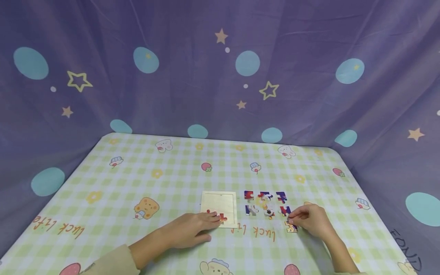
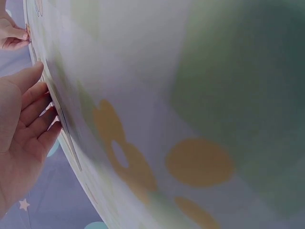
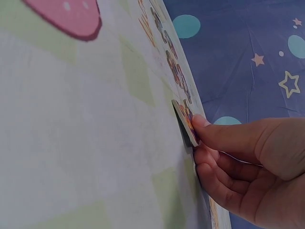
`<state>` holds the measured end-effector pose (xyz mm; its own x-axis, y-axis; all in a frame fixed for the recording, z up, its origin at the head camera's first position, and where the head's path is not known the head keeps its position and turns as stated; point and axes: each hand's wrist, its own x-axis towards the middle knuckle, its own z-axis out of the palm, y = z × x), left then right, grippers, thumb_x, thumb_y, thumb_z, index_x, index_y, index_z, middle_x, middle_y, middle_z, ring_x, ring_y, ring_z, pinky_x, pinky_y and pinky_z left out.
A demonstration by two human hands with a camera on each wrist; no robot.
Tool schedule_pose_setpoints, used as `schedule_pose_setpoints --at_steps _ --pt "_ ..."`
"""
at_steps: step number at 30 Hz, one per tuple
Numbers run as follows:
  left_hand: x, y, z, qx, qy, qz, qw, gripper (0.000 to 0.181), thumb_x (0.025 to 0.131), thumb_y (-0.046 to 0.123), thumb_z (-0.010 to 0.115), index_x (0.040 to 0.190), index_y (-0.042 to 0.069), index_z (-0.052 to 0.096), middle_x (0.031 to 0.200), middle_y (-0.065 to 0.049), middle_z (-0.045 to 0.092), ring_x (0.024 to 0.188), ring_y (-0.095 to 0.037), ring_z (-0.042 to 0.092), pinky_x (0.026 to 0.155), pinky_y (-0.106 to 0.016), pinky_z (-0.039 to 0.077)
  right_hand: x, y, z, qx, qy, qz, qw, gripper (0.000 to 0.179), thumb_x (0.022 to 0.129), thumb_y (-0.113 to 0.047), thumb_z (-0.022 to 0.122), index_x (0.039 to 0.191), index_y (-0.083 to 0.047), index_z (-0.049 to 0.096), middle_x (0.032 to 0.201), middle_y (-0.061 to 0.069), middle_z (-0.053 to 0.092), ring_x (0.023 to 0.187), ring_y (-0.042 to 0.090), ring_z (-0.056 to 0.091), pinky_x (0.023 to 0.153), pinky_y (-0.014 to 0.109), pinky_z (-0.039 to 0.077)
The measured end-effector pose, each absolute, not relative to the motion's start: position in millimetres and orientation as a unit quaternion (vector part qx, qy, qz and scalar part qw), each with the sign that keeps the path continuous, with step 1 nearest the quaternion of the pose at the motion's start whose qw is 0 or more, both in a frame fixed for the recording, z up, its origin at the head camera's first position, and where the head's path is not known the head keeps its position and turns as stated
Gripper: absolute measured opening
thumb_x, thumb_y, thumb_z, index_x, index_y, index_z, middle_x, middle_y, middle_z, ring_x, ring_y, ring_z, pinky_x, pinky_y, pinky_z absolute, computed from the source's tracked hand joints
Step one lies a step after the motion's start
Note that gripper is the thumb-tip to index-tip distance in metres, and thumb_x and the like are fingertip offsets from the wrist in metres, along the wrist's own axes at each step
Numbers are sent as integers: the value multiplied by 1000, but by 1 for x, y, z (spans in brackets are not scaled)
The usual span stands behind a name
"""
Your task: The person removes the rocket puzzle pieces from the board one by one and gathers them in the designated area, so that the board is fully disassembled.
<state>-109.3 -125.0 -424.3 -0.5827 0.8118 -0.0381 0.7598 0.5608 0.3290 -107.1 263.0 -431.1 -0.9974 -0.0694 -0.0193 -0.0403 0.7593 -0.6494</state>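
Note:
My right hand (image 1: 312,220) pinches a jigsaw piece (image 1: 291,228) at the near right of the loose pieces. In the right wrist view, the thumb lies on the printed face of this piece (image 3: 185,121), which tilts up from the cloth. My left hand (image 1: 192,230) rests its fingers on the near left part of a pale, square puzzle tray (image 1: 219,199). Red-toned puzzle pieces (image 1: 223,218) lie in the tray along its near side, partly hidden by those fingers. In the left wrist view, the left hand's fingers (image 2: 43,117) lie relaxed against the tray's edge.
Several loose jigsaw pieces (image 1: 269,211) lie in rows right of the tray, picture side up. A checked green and white tablecloth (image 1: 178,183) with cartoon prints covers the table. Behind and beside it hangs a purple curtain (image 1: 192,88) with stars and blue ovals.

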Motion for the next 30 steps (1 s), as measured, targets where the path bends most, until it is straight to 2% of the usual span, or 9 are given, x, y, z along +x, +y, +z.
schedule_pose_setpoints --at_steps 9,17,22,30 --pt "-110 -125 -425 448 878 140 89 44 95 27 59 136 13 55 141 -1 55 134 -19 50 110 -38 45 -107 264 -429 -40 939 -342 9 9 73 -12 81 80 -9 76 81 4 69 59 -4 59 56 16 51" --pt "-110 -125 -424 447 879 138 91 44 94 27 59 136 13 55 142 -1 55 134 -18 50 110 -37 45 -119 257 -410 -53 941 -333 -2 7 77 -12 78 83 -9 76 74 3 74 60 0 62 59 16 51" --pt "-109 -125 -424 445 879 141 93 44 94 27 59 136 13 55 141 -1 55 134 -18 50 110 -37 45 -132 237 -400 -83 942 -325 -15 5 79 -11 77 82 -8 75 73 2 73 60 0 59 56 17 50" --pt "-109 -125 -423 445 879 142 95 44 95 27 59 136 13 55 141 -2 55 134 -19 50 110 -37 46 -141 180 -402 -142 927 -346 22 5 79 -12 77 82 -9 75 75 0 72 62 4 57 56 16 48"
